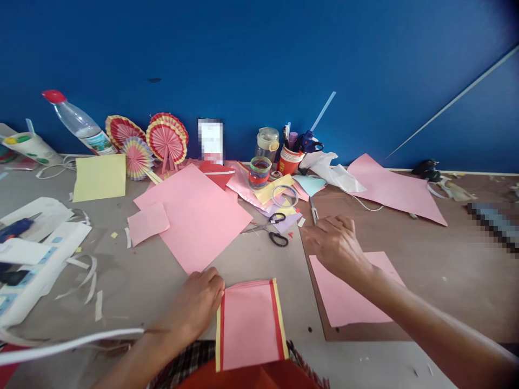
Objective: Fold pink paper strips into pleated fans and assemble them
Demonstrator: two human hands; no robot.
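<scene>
My left hand (201,303) is closed on the upper left corner of a pink paper sheet (249,324). That sheet has red and yellow strips down both sides and a folded top, and its lower end reaches over the table's front edge. My right hand (336,246) is curled round the near end of a slim craft knife (313,209), whose metal end points away from me; the rest is hidden by the fingers. Under my right wrist lies a plain pink sheet (352,302). Black-handled scissors (272,229) lie open between the hands, beyond them.
A large pink sheet (198,216) lies left of centre, with a smaller pink piece (148,223) on it. Folded paper fans (167,141), a bottle (83,124) and a red cup (288,161) stand along the blue wall. A power strip (44,275) and paper scraps are at left.
</scene>
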